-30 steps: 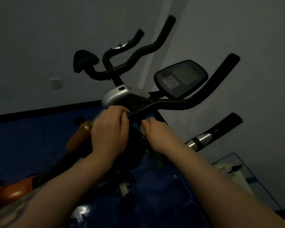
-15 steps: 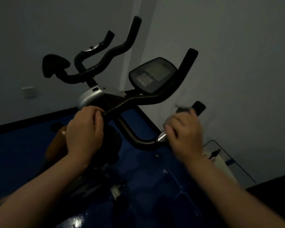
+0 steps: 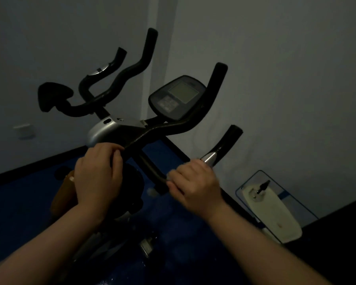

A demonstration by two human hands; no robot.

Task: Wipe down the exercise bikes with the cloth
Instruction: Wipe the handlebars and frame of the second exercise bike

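In the dim head view the exercise bike's black handlebar (image 3: 173,128) runs up to the right, with a grey console (image 3: 177,97) behind it. My left hand (image 3: 97,175) grips the handlebar near its middle, below the silver housing (image 3: 101,130). My right hand (image 3: 195,184) is curled round the lower right bar (image 3: 226,145), just below its silver sensor (image 3: 209,157). A sliver of pale cloth (image 3: 170,176) shows at the fingertips; the remainder is hidden inside the hand.
Another set of black handlebars (image 3: 130,75) stands behind, near the wall corner. A white object in a blue-edged tray (image 3: 271,210) lies on the floor at right. An orange part (image 3: 62,198) sits by my left wrist. The floor (image 3: 19,202) is blue.
My right hand went from the bike's centre out along the lower right bar, then slid back down toward its bend. My left hand kept its grip.
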